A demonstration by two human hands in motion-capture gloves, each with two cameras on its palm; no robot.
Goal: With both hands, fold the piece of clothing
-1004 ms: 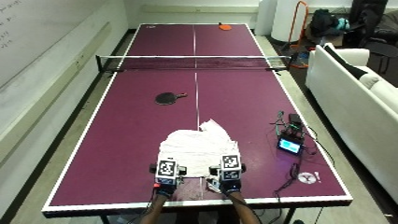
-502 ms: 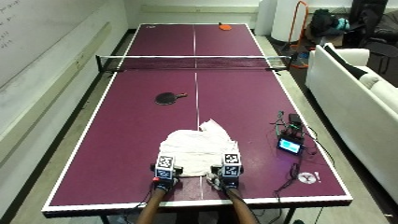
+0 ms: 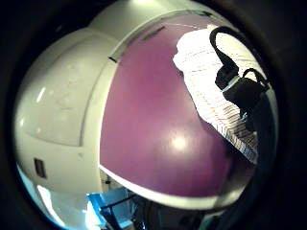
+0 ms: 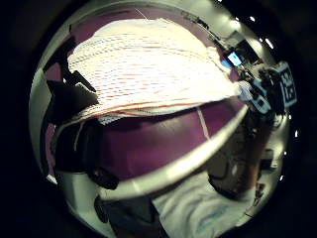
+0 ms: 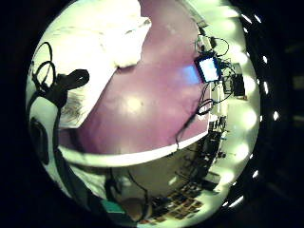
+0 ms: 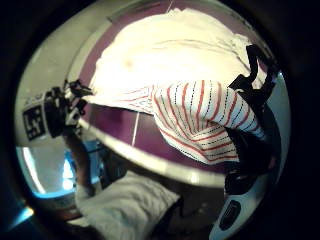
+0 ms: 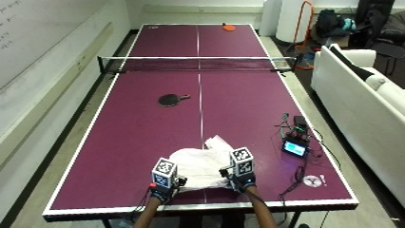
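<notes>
A white garment with thin red and dark stripes lies near the front edge of the purple table. My left hand pinches its near left corner, and my right hand pinches its near right corner. In the left thumb side palm view the striped cloth hangs raised above the table, with black fingers curled on its edge. In the right thumb side palm view a striped fold drapes over the curled fingers. The garment's far part rests bunched on the table.
A small device with a lit screen and cables sits to the right of the garment. A black paddle lies mid-table, a red one at the far end. The net spans the middle. A white sofa stands to the right.
Both hands have risen slightly from the table's front edge with the garment's near hem; the right hand has edged a little forward.
</notes>
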